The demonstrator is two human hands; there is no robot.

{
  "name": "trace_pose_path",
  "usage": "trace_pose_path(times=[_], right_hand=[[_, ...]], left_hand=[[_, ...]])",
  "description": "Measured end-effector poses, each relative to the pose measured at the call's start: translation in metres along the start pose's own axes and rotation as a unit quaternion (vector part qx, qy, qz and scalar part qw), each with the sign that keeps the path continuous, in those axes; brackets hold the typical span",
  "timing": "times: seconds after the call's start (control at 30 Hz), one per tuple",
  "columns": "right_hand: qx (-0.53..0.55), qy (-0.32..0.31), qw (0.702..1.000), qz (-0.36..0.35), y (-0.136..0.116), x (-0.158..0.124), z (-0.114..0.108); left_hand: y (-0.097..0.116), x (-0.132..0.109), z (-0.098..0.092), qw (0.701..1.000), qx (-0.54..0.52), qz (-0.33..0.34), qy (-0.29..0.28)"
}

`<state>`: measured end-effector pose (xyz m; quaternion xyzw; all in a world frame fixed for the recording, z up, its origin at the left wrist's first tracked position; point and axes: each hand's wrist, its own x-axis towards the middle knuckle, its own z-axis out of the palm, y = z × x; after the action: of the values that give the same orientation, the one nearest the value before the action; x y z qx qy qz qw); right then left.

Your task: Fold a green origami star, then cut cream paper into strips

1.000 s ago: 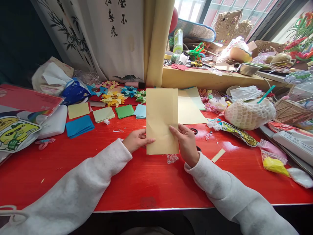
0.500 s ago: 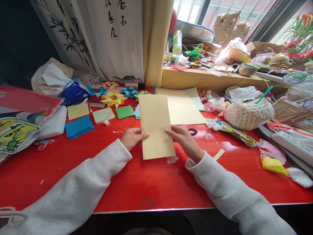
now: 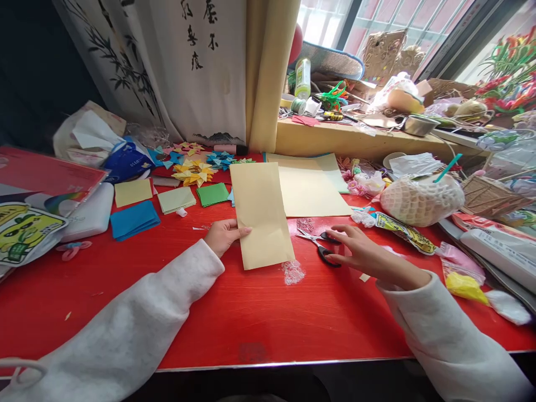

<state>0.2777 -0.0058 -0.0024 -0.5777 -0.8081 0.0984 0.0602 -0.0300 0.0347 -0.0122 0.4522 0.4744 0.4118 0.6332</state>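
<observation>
A folded sheet of pale yellow paper (image 3: 263, 218) is held up over the red table by my left hand (image 3: 226, 235), which pinches its left edge between thumb and fingers. My right hand (image 3: 364, 251) has its fingers spread at the black handles of a pair of scissors (image 3: 321, 245). The fingertips reach the handles; whether they press on them I cannot tell. The scissors lie on the table with slightly parted blades pointing left. Behind the held sheet lies a larger pale yellow sheet (image 3: 314, 187).
Small stacks of blue paper (image 3: 134, 220), green paper (image 3: 213, 194) and pale paper (image 3: 176, 199) lie at left. Folded paper pieces (image 3: 195, 172) are heaped behind them. A netted, roundish object (image 3: 421, 198) and a yellow packet (image 3: 406, 233) stand at right. The front table edge (image 3: 268, 364) is near me.
My right hand has let go of the folded paper and moved right to the scissors. The paper, still in my left hand, has tilted and shifted slightly left.
</observation>
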Motion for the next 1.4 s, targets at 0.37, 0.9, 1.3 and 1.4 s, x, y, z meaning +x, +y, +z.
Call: trace_pose_path(times=[0.37,0.9,1.3,1.4], right_hand=[[-0.023,-0.02,0.999,0.019,-0.03,-0.01,-0.002],[0.589,-0.082,0.804,0.0,-0.07,0.023,0.006],[0.587,-0.145,0.796,0.035,-0.099,0.011,0.003],[0.58,-0.119,0.805,0.041,-0.1,0.011,0.005]], left_hand=[[0.004,0.004,-0.008,0.999,0.006,0.03,0.014],[0.036,0.001,-0.027,0.991,-0.024,0.087,0.102],[0.034,-0.003,-0.021,0.985,-0.045,0.124,0.11],[0.035,-0.006,-0.016,0.986,-0.047,0.126,0.097]])
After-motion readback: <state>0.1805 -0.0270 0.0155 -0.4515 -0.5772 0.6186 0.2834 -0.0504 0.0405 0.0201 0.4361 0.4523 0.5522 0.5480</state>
